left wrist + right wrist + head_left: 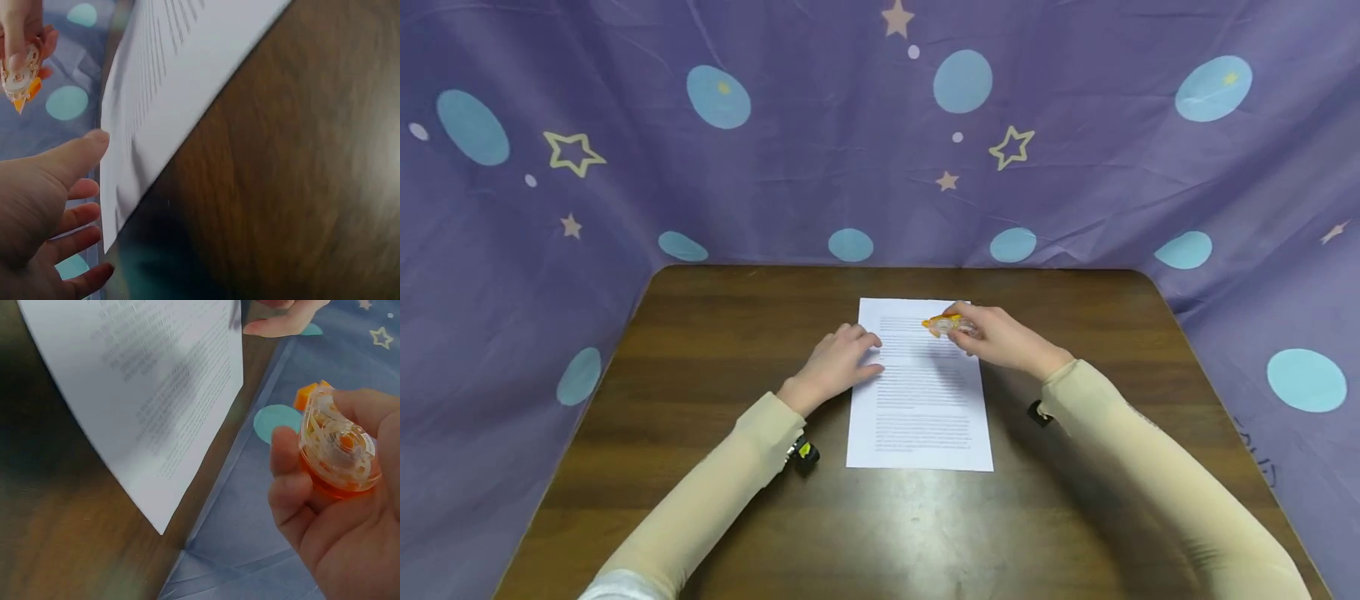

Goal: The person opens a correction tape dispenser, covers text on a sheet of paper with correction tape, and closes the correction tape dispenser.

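Observation:
A printed sheet of paper [917,392] lies on the wooden table, covered in lines of small text. My right hand [1003,337] grips a correction tape [946,325] above the upper right part of the sheet. In the right wrist view, the correction tape [337,447] has a clear body with a small reel inside and orange parts, held between thumb and curled fingers. My left hand [837,362] is at the sheet's left edge, fingers spread and relaxed, holding nothing. The left wrist view shows the left hand [44,206] beside the paper [169,81], thumb near its edge.
The brown wooden table [722,333] has rounded far corners. A purple curtain [820,125] with blue dots and stars hangs behind it and along both sides. Dark wrist cameras are strapped under both sleeves, the left camera [805,454] with a yellow-green patch.

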`<action>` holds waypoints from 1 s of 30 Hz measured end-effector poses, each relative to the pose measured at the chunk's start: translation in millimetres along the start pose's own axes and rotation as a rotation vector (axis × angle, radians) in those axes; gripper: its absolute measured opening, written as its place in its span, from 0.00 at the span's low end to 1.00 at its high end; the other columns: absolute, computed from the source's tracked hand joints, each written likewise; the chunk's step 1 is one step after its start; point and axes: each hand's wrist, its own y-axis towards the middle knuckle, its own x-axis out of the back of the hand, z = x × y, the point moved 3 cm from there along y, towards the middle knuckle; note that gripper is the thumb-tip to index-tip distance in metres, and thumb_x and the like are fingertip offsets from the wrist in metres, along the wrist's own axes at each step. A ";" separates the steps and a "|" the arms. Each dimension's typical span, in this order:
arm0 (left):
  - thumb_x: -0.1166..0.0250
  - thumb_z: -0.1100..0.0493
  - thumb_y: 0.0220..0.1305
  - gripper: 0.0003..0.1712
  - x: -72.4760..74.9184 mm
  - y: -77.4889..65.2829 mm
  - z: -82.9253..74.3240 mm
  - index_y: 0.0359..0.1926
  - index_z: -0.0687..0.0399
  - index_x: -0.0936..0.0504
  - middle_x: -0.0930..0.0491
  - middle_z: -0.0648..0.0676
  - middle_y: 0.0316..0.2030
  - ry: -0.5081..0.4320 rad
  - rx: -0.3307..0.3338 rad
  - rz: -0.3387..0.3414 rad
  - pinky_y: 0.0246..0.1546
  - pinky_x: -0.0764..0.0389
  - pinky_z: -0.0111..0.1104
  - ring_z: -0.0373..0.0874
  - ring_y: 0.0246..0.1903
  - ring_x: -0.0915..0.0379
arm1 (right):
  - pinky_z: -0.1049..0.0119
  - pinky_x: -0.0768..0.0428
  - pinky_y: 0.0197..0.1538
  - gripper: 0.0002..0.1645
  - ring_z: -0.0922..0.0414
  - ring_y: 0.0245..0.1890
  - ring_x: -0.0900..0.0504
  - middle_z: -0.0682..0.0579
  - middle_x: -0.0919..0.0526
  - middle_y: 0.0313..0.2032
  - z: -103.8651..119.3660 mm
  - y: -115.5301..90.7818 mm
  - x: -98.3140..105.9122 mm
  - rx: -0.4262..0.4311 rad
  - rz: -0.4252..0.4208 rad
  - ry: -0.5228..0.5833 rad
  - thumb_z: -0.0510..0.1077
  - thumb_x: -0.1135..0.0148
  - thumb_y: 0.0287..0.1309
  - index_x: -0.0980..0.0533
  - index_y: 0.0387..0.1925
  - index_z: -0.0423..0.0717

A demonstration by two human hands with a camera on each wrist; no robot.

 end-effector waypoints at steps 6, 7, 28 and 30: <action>0.29 0.35 0.64 0.50 -10.9 6.8 16.9 0.75 0.61 0.31 0.36 0.63 0.76 0.028 0.042 0.172 0.67 0.33 0.58 0.59 0.77 0.43 | 0.55 0.18 0.49 0.14 0.54 0.41 0.16 0.48 0.12 0.43 -4.2 42.1 -7.8 -0.003 0.047 -0.062 0.46 0.35 0.72 0.21 0.53 0.43; 0.30 0.33 0.64 0.53 -12.3 7.5 17.9 0.77 0.62 0.34 0.40 0.63 0.78 0.038 0.046 0.196 0.69 0.35 0.60 0.58 0.79 0.48 | 0.54 0.18 0.49 0.15 0.53 0.41 0.15 0.47 0.12 0.44 -5.4 48.1 -10.0 -0.011 0.057 -0.068 0.46 0.35 0.72 0.22 0.54 0.42; 0.43 0.34 0.75 0.47 -16.1 5.0 23.6 0.81 0.59 0.41 0.47 0.60 0.81 0.108 0.004 0.251 0.74 0.43 0.61 0.53 0.80 0.50 | 0.52 0.17 0.52 0.12 0.46 0.49 0.14 0.43 0.13 0.49 -13.5 119.8 -53.5 -0.011 0.137 -0.208 0.42 0.32 0.70 0.19 0.51 0.42; 0.42 0.35 0.75 0.47 -15.5 4.2 25.5 0.81 0.59 0.42 0.48 0.60 0.81 0.100 0.006 0.261 0.74 0.45 0.61 0.53 0.80 0.52 | 0.52 0.17 0.52 0.12 0.47 0.49 0.14 0.43 0.13 0.49 -13.9 122.6 -54.9 -0.009 0.141 -0.209 0.42 0.32 0.69 0.19 0.51 0.42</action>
